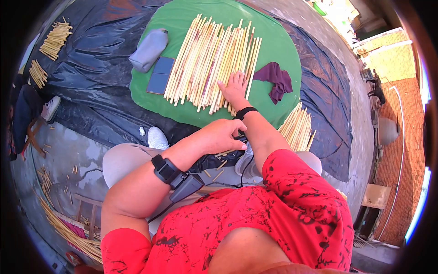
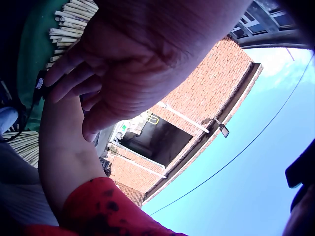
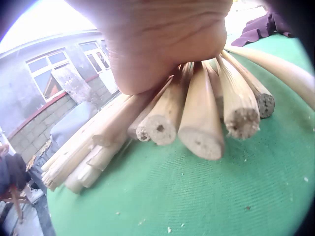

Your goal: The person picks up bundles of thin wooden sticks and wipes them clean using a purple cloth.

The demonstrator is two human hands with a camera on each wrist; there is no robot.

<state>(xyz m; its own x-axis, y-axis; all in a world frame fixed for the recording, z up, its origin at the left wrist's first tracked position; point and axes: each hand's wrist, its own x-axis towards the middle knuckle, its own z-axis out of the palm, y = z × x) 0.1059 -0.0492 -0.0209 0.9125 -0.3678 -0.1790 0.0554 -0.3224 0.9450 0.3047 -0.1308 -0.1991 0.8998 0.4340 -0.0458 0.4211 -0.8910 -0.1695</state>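
A wide layer of pale, peeled stalks (image 1: 207, 64) lies side by side on a round green surface (image 1: 155, 107). My right hand (image 1: 235, 90) rests on the near right part of the layer, fingers spread. In the right wrist view that hand (image 3: 167, 42) presses its heel onto the stalks (image 3: 202, 130), whose cut ends show pith. My left hand (image 1: 224, 136) hangs by the right forearm, fingers loosely bent and holding nothing. Seen from the left wrist, the same hand (image 2: 133, 64) overlaps the right forearm (image 2: 66, 142).
Left of the layer lie a grey pouch (image 1: 149, 49) and dark blue panels (image 1: 160, 75); a dark purple cloth (image 1: 276, 80) is to its right. More stalks (image 1: 296, 128) sit at the lower right. Stalk bundles (image 1: 55, 41) lie on black sheeting (image 1: 96, 55). Another person's shoe (image 1: 51, 108) shows at left.
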